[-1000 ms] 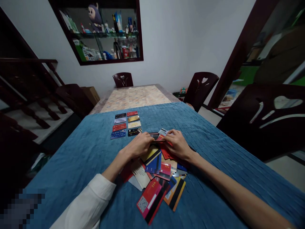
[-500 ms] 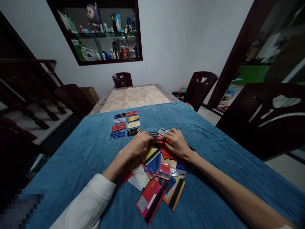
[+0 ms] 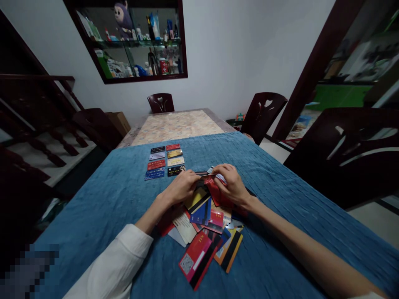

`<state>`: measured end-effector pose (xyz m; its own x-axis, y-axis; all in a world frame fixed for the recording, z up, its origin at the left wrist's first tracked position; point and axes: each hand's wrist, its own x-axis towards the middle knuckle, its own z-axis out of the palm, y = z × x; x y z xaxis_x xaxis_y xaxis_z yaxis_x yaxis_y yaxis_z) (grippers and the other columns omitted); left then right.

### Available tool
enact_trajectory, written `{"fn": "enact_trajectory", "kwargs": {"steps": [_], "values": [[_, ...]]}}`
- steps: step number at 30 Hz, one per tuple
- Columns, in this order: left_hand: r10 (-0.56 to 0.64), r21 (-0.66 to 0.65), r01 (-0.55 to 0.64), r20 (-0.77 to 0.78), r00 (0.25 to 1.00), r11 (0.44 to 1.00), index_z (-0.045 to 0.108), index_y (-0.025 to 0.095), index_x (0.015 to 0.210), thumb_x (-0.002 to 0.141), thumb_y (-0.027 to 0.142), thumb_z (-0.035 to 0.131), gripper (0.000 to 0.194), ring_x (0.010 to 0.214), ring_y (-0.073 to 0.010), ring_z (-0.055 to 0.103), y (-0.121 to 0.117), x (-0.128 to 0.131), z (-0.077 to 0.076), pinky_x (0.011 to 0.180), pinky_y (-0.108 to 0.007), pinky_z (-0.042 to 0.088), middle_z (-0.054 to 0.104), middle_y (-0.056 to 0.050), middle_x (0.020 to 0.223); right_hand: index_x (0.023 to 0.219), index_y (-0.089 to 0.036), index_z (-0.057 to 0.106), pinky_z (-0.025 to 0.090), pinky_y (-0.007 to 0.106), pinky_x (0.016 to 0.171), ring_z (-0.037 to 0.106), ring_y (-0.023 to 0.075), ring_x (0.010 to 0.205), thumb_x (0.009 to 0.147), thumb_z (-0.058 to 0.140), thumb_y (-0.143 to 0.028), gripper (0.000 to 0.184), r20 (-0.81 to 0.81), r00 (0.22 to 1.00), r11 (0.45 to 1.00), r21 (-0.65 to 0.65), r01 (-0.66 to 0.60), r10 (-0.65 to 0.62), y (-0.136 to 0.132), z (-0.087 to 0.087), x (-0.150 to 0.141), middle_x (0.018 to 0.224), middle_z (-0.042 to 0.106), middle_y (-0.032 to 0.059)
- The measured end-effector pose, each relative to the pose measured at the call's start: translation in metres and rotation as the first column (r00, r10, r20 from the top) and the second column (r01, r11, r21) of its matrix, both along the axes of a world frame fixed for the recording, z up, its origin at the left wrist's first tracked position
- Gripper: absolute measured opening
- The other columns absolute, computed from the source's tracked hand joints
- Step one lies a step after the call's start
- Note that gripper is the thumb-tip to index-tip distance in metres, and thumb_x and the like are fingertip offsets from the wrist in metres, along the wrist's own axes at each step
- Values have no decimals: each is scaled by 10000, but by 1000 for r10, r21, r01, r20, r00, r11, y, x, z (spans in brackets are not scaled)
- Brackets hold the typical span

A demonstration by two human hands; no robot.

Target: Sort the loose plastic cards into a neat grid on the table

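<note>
My left hand point(image 3: 183, 185) and my right hand point(image 3: 231, 182) pinch opposite ends of one thin card point(image 3: 207, 175), seen nearly edge-on; its printed face is hidden. Below and between the hands spreads a loose pile of overlapping plastic cards. In it I see a blue card point(image 3: 199, 215), a cream card point(image 3: 184, 224), a pink-red card with a QR code point(image 3: 196, 258) and an orange card with a black stripe point(image 3: 230, 251). Red cards point(image 3: 215, 193) lie under my right fingers. Farther off, left of centre, several cards lie flat in two columns, among them a black card point(image 3: 176, 170) and a blue patterned card point(image 3: 154, 173).
A blue cloth point(image 3: 99, 216) covers the near table, and a patterned beige cover point(image 3: 177, 124) the far part. Dark wooden chairs stand around it, one chair point(image 3: 263, 116) at the right. A wall cabinet point(image 3: 140, 45) holds bottles and a plush toy.
The held card has risen slightly and tilted, its right end now higher. My right fingers have shifted up and to the left along it. The laid-out cards and the pile look the same.
</note>
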<state>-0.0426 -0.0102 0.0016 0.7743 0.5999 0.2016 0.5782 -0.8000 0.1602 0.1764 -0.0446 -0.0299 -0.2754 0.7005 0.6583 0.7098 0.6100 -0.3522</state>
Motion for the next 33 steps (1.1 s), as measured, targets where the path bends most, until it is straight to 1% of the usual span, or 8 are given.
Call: {"fn": "enact_trajectory", "kwargs": {"steps": [4,7,12,18,21,23,28,33], "values": [[25,10,-26,23,999,1000,663,168,944,893,90,475,211,890,-207,593,-1,-1,4,834,-340,470,686,-79,920,1106,-211,671,381,431,928,558,256,989,960,461,-223,256,95,994,997,44,58,-62,0,5,-3,990,691,97],[49,-2,-49,83,995,999,668,169,929,857,107,505,189,933,-216,600,-2,-1,6,879,-358,482,695,-79,946,1103,-220,681,346,423,925,535,250,974,992,444,-259,264,153,985,994,94,65,-78,0,9,-3,969,700,88],[92,-21,-90,278,956,996,687,172,1030,812,108,538,271,955,-208,634,-4,-1,6,906,-353,502,717,-74,1001,1092,-249,695,284,433,952,500,248,976,1007,454,-295,260,241,968,988,151,41,-77,3,14,-2,907,713,58],[81,-18,-81,389,918,997,707,174,958,801,110,591,206,886,-185,657,-5,1,1,838,-321,519,739,-48,937,1060,-248,712,263,438,945,482,231,960,998,514,-313,217,340,938,962,271,-26,-70,12,12,-4,870,716,44],[71,-9,-73,388,919,997,716,171,915,818,103,598,167,829,-173,649,-5,2,-2,785,-300,509,739,-42,880,1011,-232,720,257,428,930,480,219,945,985,556,-314,185,355,932,933,353,-65,-70,17,8,-7,839,713,35],[74,-12,-74,373,925,997,720,172,898,832,95,590,165,809,-167,645,-4,3,-4,768,-290,497,738,-39,859,1002,-234,723,256,421,927,477,218,947,976,576,-308,167,366,928,928,365,-72,-72,19,6,-10,841,714,32],[85,-19,-84,317,945,996,716,168,882,852,99,578,158,787,-161,634,-2,1,-8,750,-277,477,729,-39,848,1010,-242,725,264,419,924,479,228,964,957,597,-297,150,374,926,946,317,-67,-60,21,2,-13,863,719,39],[125,-14,-125,254,959,992,700,152,825,816,78,584,139,778,-173,630,3,-4,-11,736,-277,476,714,-52,823,1018,-224,709,269,423,920,484,234,966,935,575,-204,159,363,929,955,292,-47,-66,21,-5,-9,900,730,47]]}}
